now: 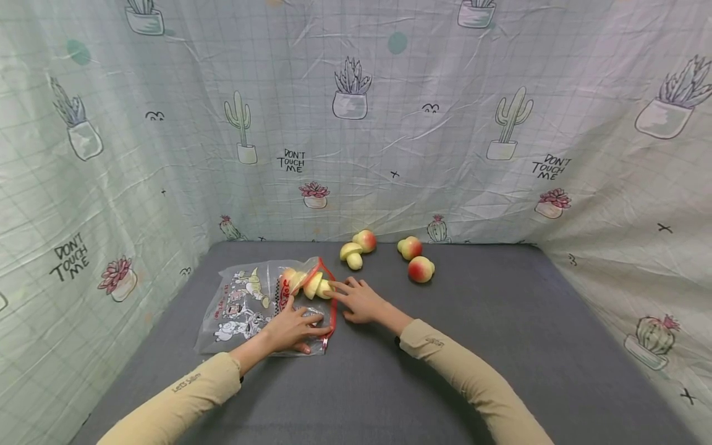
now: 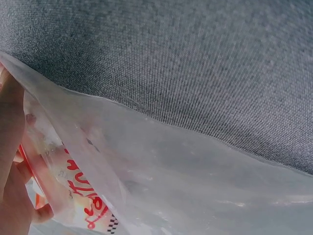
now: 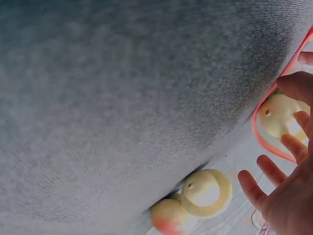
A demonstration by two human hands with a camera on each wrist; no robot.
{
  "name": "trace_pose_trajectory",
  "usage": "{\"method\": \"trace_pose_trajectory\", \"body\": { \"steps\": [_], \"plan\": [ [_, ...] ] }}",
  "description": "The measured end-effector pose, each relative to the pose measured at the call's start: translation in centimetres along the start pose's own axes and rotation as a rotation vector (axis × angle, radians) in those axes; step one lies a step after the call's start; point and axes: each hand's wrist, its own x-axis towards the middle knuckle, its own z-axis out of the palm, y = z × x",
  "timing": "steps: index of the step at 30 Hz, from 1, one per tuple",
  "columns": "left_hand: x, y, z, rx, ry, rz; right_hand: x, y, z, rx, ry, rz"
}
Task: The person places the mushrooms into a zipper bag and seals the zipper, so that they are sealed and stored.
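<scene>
A clear zip bag with a red-edged mouth and cartoon print lies on the left of the table. My left hand holds it by the near part of its mouth, fingers spread over the film. A yellow toy mushroom lies just inside the mouth, stem toward my right hand. The right hand's spread, fairly straight fingers reach over the red edge and touch that stem. Deeper in, an orange-yellow toy mushroom shows through the film. In the right wrist view the red edge arches open around the yellow mushroom.
Behind my right hand, a yellow toy mushroom leans near a red-and-yellow one. Two more red-and-yellow ones lie to their right. A cactus-print curtain encloses the dark grey table at the back and sides.
</scene>
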Motion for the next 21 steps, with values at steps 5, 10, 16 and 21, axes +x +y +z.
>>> {"method": "trace_pose_trajectory", "body": {
  "steps": [5,10,16,21],
  "plan": [
    [0.0,0.0,0.0,0.008,-0.004,-0.003,0.3,-0.2,-0.2,-0.002,0.015,0.003],
    [-0.1,0.1,-0.2,0.002,0.000,-0.002,0.8,-0.5,-0.1,-0.019,0.025,0.005],
    [0.0,0.1,-0.1,0.005,-0.002,-0.003,1.1,-0.2,0.3,-0.037,0.065,-0.011],
    [-0.1,0.1,-0.1,0.022,0.013,-0.002,1.3,-0.1,0.6,-0.027,0.086,-0.029]
  ]
}}
